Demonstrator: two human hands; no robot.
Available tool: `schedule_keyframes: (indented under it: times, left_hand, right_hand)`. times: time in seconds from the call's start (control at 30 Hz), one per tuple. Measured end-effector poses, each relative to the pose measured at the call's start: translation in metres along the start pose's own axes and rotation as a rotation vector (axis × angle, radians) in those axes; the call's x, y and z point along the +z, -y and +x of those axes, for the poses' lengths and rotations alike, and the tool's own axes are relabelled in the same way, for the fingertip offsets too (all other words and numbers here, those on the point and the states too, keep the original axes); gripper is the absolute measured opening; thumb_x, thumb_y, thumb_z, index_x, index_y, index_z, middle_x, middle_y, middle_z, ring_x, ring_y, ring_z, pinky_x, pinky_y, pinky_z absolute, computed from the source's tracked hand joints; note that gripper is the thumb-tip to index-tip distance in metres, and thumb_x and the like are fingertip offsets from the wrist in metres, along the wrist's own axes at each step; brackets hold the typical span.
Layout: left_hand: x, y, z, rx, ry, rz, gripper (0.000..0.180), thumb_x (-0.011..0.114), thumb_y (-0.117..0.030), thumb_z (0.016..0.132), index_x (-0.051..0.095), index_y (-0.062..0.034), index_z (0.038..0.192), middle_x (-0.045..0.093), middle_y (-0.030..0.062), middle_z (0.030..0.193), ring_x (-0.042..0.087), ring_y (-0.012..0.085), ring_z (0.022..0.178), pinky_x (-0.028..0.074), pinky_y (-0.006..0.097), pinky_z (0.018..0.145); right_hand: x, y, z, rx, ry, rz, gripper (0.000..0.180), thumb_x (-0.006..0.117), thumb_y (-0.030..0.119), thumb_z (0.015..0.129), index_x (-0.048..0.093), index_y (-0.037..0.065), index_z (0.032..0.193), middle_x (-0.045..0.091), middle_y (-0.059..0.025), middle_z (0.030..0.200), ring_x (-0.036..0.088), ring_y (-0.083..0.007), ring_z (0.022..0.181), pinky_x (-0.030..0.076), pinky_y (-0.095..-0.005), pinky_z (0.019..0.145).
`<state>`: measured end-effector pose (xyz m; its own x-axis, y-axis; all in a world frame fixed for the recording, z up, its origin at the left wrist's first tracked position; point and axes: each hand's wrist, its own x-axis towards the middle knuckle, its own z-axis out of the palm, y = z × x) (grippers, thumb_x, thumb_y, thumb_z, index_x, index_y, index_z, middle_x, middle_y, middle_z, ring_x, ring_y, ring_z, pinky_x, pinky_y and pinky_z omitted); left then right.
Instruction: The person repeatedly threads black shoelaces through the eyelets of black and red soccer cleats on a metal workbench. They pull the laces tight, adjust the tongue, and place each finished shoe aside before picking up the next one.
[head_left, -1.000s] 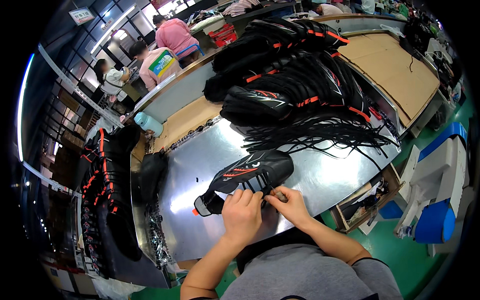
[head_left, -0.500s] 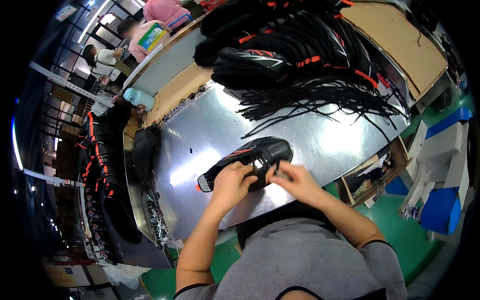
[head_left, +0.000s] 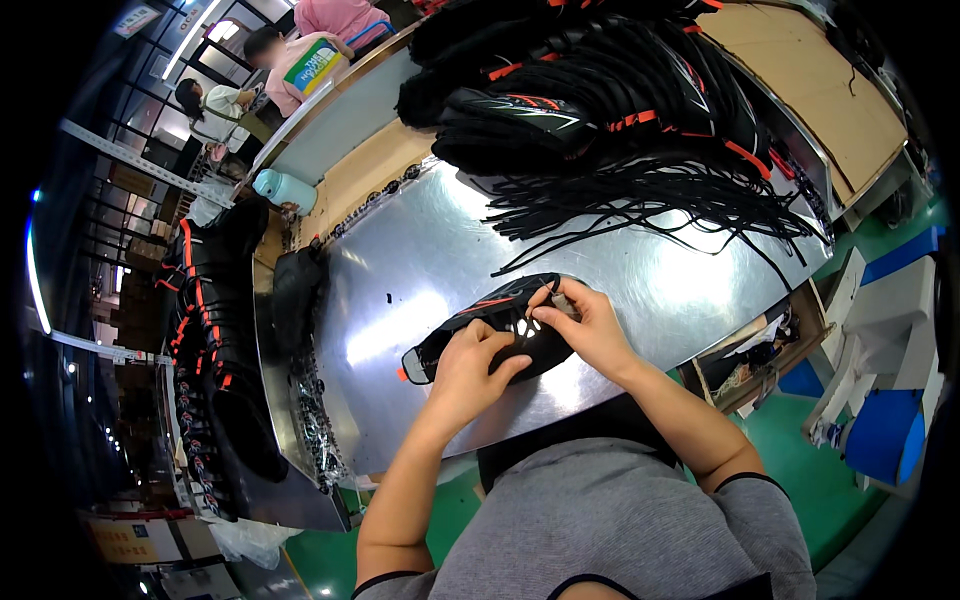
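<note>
On the metal table lies a black shoe upper [head_left: 545,352] with red-orange trim, its light-lined heel end toward the left. My left hand [head_left: 470,368] grips its near side at the opening, thumb and fingers closed on the edge. Over the front part of the upper, my right hand [head_left: 585,325] is closed in a pinch; a small greyish thing shows by its fingers, too small to name. Bright gaps appear in the upper between my hands. Beyond it lies a loose bundle of black shoelaces [head_left: 650,205].
A large pile of black shoe uppers [head_left: 590,110] fills the far side of the metal table [head_left: 400,290]. More uppers [head_left: 205,300] are stacked on the left. A light-blue bottle [head_left: 285,190] stands far left. An open drawer [head_left: 770,345] juts out at right. Co-workers sit far left.
My right hand has moved up and slightly left, from the near side of the upper to over its top. My left hand keeps its hold, with the thumb a little lower.
</note>
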<state>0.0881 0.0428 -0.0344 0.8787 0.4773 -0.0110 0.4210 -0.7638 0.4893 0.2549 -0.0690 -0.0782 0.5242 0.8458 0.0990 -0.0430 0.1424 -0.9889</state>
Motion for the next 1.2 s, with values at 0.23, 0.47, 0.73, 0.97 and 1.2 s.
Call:
schedule_keyframes:
  times: [0.23,0.47,0.73,0.97,1.2]
  left_hand:
    - [0.001,-0.005,0.002,-0.054,-0.005,-0.009,0.035,0.083,-0.031,0.076,0.075,-0.0051,0.099,0.063,0.0101,0.093,0.062,0.0312,0.091,0.050,0.041,0.079]
    - [0.013,-0.006,0.003,-0.161,-0.086,0.007,0.029,0.084,-0.028,0.072,0.075,-0.0062,0.090,0.063,0.0073,0.086,0.063,0.0283,0.084,0.050,0.040,0.073]
    - [0.024,-0.009,0.004,-0.023,-0.271,0.174,0.025,0.083,-0.024,0.070,0.071,-0.0042,0.080,0.059,0.0072,0.079,0.061,0.0267,0.077,0.048,0.039,0.065]
    - [0.028,-0.006,0.005,0.055,-0.306,0.229,0.026,0.083,-0.023,0.069,0.068,-0.0039,0.078,0.056,0.0070,0.077,0.059,0.0269,0.077,0.047,0.039,0.068]
    - [0.026,-0.003,0.004,0.075,-0.301,0.211,0.025,0.083,-0.021,0.069,0.069,-0.0039,0.080,0.057,0.0063,0.078,0.059,0.0263,0.078,0.046,0.039,0.068]
  right_hand:
    - [-0.001,-0.003,0.004,-0.009,0.065,-0.114,0.006,0.065,0.002,0.092,0.064,0.000,0.097,0.072,-0.0075,0.088,0.069,-0.0129,0.083,0.055,-0.0268,0.074]
    - [0.002,-0.016,0.006,-0.172,0.005,-0.118,0.008,0.066,0.001,0.091,0.062,-0.002,0.098,0.069,-0.0120,0.089,0.069,-0.0215,0.078,0.053,-0.0302,0.068]
    - [0.000,-0.012,-0.008,-0.035,-0.073,-0.084,0.029,0.067,0.014,0.094,0.053,0.000,0.115,0.069,-0.0160,0.090,0.071,-0.0253,0.082,0.054,-0.0354,0.073]
    - [-0.016,0.004,-0.046,0.092,0.209,-0.526,0.021,0.061,0.015,0.097,0.050,0.002,0.109,0.072,-0.0142,0.086,0.071,-0.0330,0.082,0.053,-0.0400,0.069]
    - [-0.013,0.002,-0.039,0.105,0.249,-0.608,0.020,0.062,0.016,0.096,0.052,0.002,0.105,0.073,-0.0127,0.084,0.072,-0.0330,0.080,0.053,-0.0410,0.069]
